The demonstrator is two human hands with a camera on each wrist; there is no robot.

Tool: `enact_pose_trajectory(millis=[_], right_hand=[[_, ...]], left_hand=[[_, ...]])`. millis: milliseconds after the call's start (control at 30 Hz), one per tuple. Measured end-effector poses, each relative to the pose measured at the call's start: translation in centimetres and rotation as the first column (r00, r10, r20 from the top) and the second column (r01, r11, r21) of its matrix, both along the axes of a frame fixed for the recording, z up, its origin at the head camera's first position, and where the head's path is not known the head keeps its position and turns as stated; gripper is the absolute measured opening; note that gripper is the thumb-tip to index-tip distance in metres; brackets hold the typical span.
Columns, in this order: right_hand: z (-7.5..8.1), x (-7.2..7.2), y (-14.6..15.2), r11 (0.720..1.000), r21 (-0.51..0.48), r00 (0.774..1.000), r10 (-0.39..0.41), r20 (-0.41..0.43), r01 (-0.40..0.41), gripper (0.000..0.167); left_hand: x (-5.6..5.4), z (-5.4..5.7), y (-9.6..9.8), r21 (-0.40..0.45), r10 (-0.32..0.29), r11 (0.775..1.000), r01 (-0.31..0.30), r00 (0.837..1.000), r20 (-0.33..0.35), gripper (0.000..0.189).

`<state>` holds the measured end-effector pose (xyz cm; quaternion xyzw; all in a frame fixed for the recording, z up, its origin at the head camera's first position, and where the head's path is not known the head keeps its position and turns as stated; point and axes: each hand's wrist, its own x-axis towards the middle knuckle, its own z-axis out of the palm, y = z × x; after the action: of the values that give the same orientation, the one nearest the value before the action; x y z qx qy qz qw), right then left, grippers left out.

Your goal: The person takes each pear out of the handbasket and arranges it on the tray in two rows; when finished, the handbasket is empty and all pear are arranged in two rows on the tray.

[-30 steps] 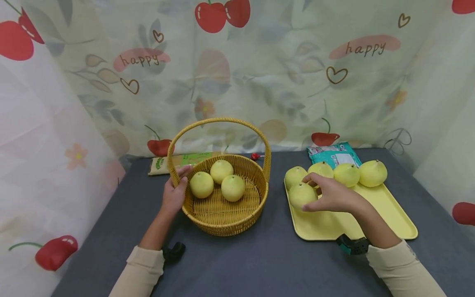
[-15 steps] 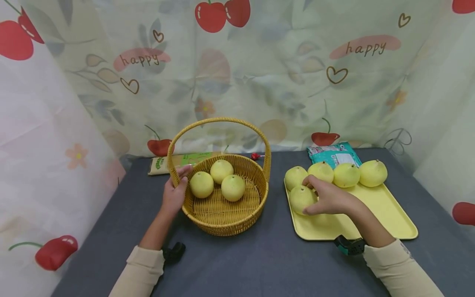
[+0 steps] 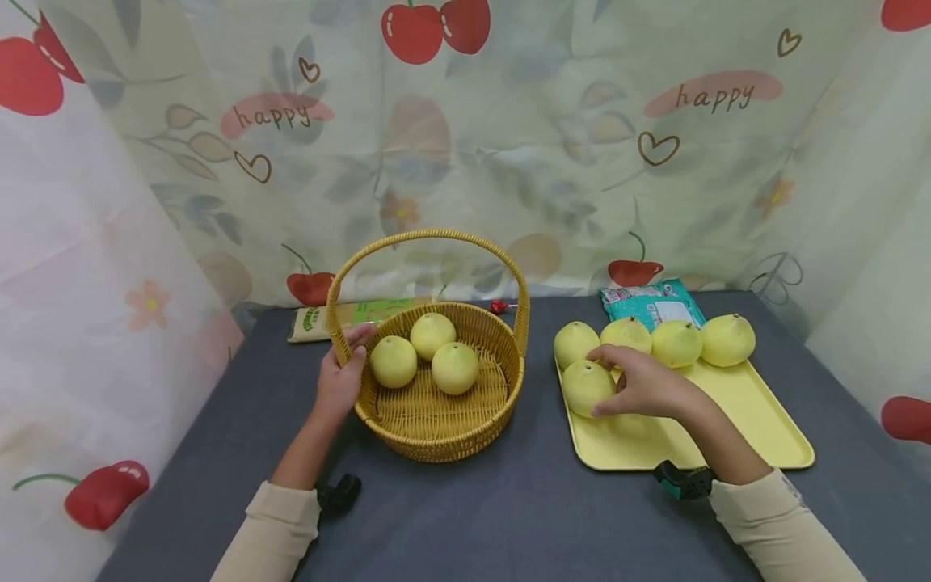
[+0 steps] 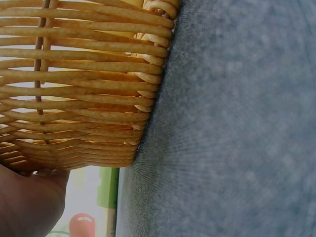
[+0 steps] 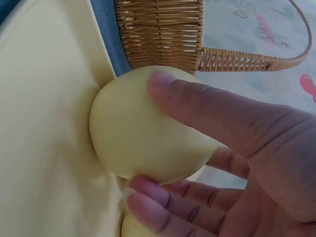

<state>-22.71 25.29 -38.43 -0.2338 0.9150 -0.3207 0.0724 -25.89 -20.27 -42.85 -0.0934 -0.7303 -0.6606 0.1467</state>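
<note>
In the head view my left hand (image 3: 342, 380) grips the rim of a round wicker basket (image 3: 436, 449) at the foot of its tall handle. Three pale yellow pears (image 3: 454, 369) lie inside, toward the back left. The left wrist view shows the woven wall (image 4: 89, 79) up close, with part of the hand below it. My right hand (image 3: 647, 384) holds another pear (image 3: 587, 390) at the left side of a yellow tray (image 3: 698, 440). In the right wrist view the thumb lies over this pear (image 5: 143, 128) and the fingers curve round its other side.
Several more pears (image 3: 676, 343) line the tray's back edge. Behind them lies a teal packet (image 3: 655, 304). A tan and green packet (image 3: 313, 325) and a small red-topped item (image 3: 499, 306) are behind the basket. A dark cloth (image 3: 465, 525) covers the table, with printed curtains around it.
My right hand has shifted slightly at the pear, its wrist moving a little left and toward me. The left hand and basket stay in place.
</note>
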Motion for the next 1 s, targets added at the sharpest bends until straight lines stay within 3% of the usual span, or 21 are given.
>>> enact_pose_trajectory(millis=[1000], right_hand=[[0.09,-0.1,-0.45,0.998,0.051,0.999,-0.039,-0.025,0.04,0.08]], left_hand=[[0.01,-0.05,-0.11,-0.002,-0.009,1.0,0.009,1.0,-0.007,0.035]])
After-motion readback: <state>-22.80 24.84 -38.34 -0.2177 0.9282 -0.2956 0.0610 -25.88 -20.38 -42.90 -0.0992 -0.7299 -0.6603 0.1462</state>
